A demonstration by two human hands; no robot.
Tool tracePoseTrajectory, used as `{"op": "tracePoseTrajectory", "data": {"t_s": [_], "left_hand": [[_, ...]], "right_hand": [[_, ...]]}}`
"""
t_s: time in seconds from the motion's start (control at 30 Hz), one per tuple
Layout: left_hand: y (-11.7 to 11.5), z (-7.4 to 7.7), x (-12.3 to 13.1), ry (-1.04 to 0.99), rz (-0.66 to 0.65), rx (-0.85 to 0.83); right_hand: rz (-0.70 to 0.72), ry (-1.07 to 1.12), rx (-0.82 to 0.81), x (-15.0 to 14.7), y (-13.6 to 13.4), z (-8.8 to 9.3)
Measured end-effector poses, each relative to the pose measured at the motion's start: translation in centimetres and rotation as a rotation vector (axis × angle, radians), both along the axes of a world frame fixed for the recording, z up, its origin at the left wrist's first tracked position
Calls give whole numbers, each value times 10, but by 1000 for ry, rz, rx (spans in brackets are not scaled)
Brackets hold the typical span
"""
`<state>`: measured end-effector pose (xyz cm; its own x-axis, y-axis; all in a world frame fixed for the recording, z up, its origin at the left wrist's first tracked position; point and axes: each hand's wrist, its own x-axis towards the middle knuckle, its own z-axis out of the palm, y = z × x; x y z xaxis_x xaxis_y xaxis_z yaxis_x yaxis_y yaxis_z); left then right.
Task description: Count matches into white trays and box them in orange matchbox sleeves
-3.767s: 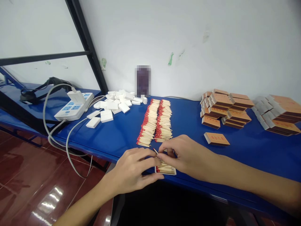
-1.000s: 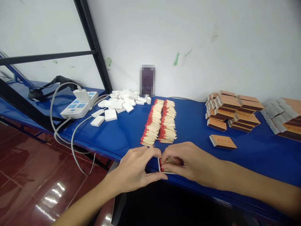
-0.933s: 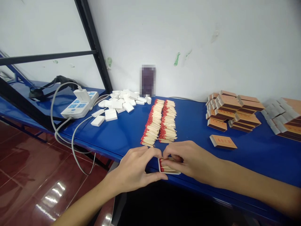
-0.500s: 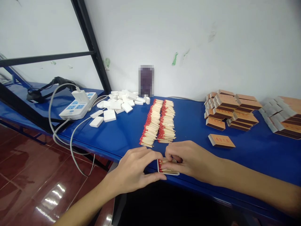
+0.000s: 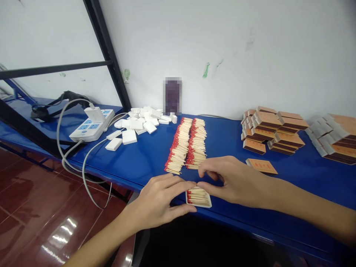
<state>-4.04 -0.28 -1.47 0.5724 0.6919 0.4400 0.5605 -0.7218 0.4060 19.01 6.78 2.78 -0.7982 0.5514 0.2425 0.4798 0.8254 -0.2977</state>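
Observation:
At the table's front edge lies a white matchbox tray [image 5: 210, 205] filled with red-tipped matches [image 5: 199, 195]. My left hand [image 5: 164, 198] steadies it from the left, index finger along the far side and thumb at the near side. Just above the tray's far right corner is my right hand [image 5: 230, 181], thumb and index finger apart, with nothing seen between them. Beyond both hands, two long rows of loose matches [image 5: 178, 146] lie side by side, red heads to the left. A single orange matchbox sleeve [image 5: 262, 165] rests behind my right hand.
White trays [image 5: 129, 137] are heaped at the back left beside a power strip [image 5: 93, 126] with cables. Orange matchboxes [image 5: 268, 119] are stacked at the back right, another stack [image 5: 345, 126] farther right. A pixelated dark rectangle [image 5: 172, 96] stands against the wall.
My right hand has lifted off the matches and moved slightly away and to the right, uncovering the filled tray. My left hand stays in place at the tray.

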Motion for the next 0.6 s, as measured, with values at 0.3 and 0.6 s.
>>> {"op": "tracePoseTrajectory", "data": {"t_s": [0.3,0.6], "left_hand": [[1,-1,3,-11,7,40],[2,-3,3,-13,7,66]], "right_hand": [[-35,-153,409,-4,6,-30],[-93,-58,235,-4,7,-32]]}}
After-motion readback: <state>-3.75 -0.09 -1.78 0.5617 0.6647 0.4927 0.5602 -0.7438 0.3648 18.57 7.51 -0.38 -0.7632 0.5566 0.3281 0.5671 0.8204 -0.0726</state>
